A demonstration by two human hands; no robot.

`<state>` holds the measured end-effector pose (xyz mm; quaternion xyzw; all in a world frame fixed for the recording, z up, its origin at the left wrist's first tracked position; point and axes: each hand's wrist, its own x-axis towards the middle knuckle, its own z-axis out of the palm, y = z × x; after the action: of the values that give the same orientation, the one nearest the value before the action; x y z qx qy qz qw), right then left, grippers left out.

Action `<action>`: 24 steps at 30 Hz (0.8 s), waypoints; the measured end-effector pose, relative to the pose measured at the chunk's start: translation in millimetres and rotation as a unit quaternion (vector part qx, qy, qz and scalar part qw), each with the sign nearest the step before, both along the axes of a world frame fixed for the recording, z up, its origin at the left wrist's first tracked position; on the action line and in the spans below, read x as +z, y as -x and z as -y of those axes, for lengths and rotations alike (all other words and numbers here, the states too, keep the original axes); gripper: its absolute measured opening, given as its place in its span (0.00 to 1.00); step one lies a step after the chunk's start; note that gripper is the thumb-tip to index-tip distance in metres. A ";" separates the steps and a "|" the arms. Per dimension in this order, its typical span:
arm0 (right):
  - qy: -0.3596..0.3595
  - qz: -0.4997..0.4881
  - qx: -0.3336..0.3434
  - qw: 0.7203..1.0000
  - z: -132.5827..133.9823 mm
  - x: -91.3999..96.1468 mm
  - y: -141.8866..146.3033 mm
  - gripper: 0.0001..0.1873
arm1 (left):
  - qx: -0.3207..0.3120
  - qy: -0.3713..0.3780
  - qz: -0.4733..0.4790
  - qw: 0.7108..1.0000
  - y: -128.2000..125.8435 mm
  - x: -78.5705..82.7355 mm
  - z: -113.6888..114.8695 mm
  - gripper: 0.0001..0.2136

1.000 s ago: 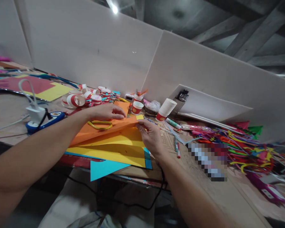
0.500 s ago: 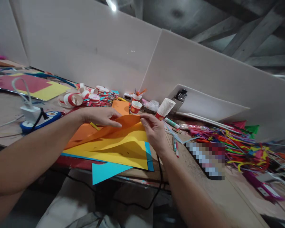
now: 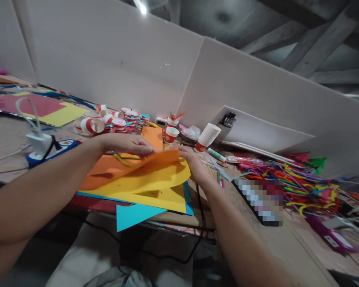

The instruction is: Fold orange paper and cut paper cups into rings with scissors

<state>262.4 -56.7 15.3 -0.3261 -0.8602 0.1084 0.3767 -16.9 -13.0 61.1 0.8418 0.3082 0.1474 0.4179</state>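
An orange sheet of paper is lifted and curled over yellow paper, whose right end also bends up. My left hand reaches over the far side of the orange sheet, fingertips closed at its edge and partly hidden behind it. At the sheet's right end, my right hand pinches the paper, its fingers partly out of sight. Blue paper shows under the yellow stack, and a light-blue triangular piece overhangs the table's front edge. Yellow-handled scissors or a similar tool lie by my left wrist.
Stacked paper cups and a single cup stand behind my hands. Left are cup crafts and a blue power strip. Right are a blurred-out phone-like device, pipe cleaners and a purple glue gun.
The orange sheet's raised right end has folded toward me, and the yellow paper's right end has lifted. My left hand has shifted slightly right; my right fingers have moved behind the paper.
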 end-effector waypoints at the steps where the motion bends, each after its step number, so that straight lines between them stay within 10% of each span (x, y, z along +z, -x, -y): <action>1: 0.017 -0.013 0.012 1.000 0.5 -1.2 2.3 0.14 | -0.029 0.035 0.021 0.999 0.5 -2.8 -2.8 0.24; 11: 0.018 -0.021 0.022 0.999 -0.3 -3.1 2.6 0.08 | -0.098 -0.199 -0.192 0.956 -16.4 -65.4 -32.8 0.30; 24: 0.027 -0.037 -0.005 0.999 8.6 19.9 0.6 0.11 | -0.048 -0.191 -0.277 0.940 -9.6 -46.5 -28.8 0.28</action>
<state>261.8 -65.3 35.2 -0.3360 -0.8408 0.1420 0.3999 -7.3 15.8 14.5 0.9272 0.3370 -0.0561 0.1538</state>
